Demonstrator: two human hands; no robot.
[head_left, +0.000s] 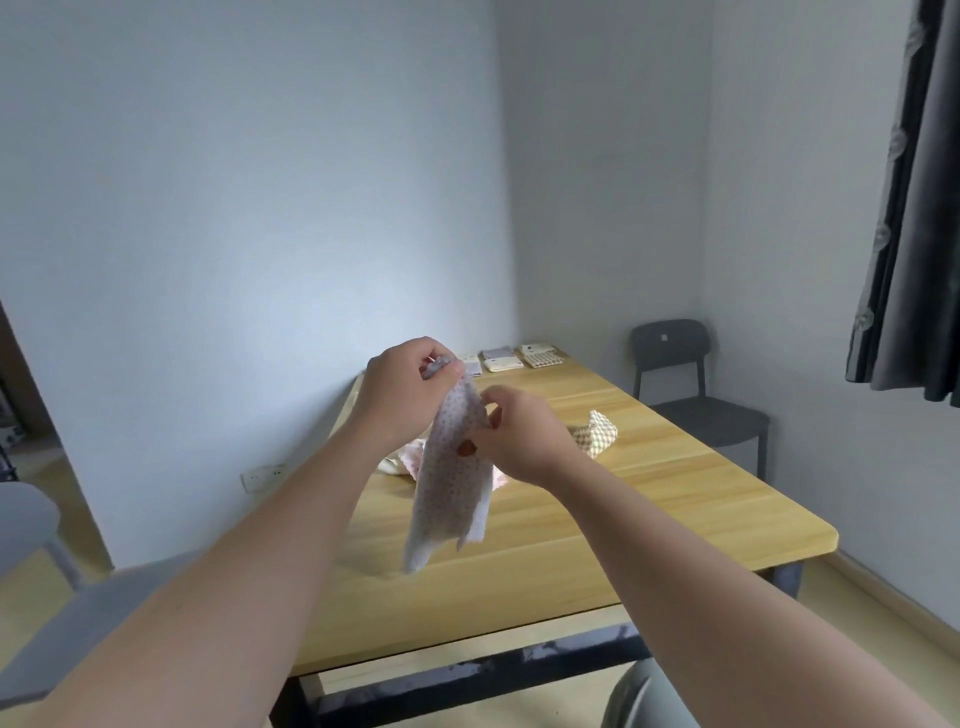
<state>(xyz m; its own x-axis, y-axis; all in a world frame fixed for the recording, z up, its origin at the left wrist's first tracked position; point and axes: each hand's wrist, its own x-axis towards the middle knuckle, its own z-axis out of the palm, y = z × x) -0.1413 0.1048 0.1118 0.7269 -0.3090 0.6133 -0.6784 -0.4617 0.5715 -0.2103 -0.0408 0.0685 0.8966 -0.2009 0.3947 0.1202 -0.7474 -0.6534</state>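
Note:
A small dotted cloth (452, 488) hangs in the air above the wooden table (649, 519). My left hand (402, 389) pinches its top corner between thumb and fingers. My right hand (519, 434) grips the cloth's right edge a little lower, with its fingers curled round the fabric. The cloth's lower end dangles loose just over the tabletop.
A crumpled checked cloth (597, 431) and a pinkish heap of cloths (402, 460) lie on the table behind my hands. Folded cloths (511, 357) sit in a row at the far edge. A dark chair (691, 384) stands at the right, a grey chair (31, 519) at the left.

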